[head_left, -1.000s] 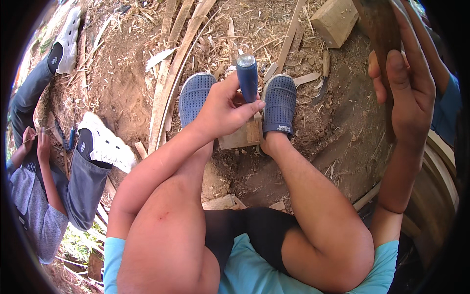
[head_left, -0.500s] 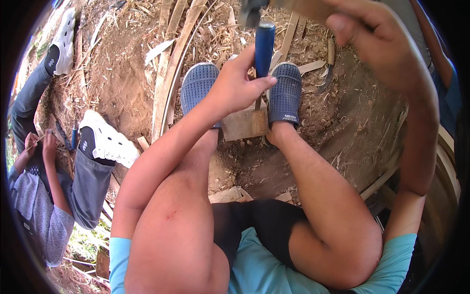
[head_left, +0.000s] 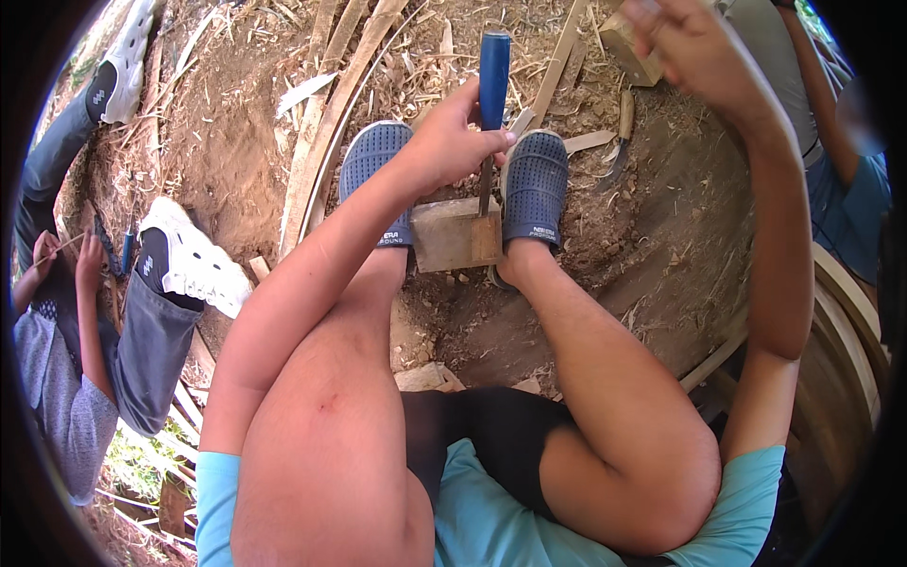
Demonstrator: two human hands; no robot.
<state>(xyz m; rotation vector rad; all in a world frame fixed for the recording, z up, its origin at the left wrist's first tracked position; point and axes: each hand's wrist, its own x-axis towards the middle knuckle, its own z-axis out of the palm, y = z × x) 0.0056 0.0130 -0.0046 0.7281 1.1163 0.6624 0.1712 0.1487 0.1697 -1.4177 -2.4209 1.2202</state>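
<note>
Chisel point(head_left: 492, 104): upright, blue handle at top, blade tip down on the wooden block point(head_left: 455, 236); long axis near vertical, leaning slightly.
Left hand point(head_left: 452, 144): fingers closed around chisel shaft just below handle.
Right hand point(head_left: 694, 47): raised at upper right, well apart from chisel; fingers curled, grip cannot be told, contents unseen.
Wooden block: on dirt ground point(head_left: 227, 161), wedged between two blue clogs point(head_left: 535, 187).
Surroundings: bamboo strips point(head_left: 326, 113) at left; another person's white shoe point(head_left: 194, 260) beyond.

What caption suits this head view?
Left hand steadies a blue-handled chisel on a wood block between blue clogs; right hand raised.
</note>
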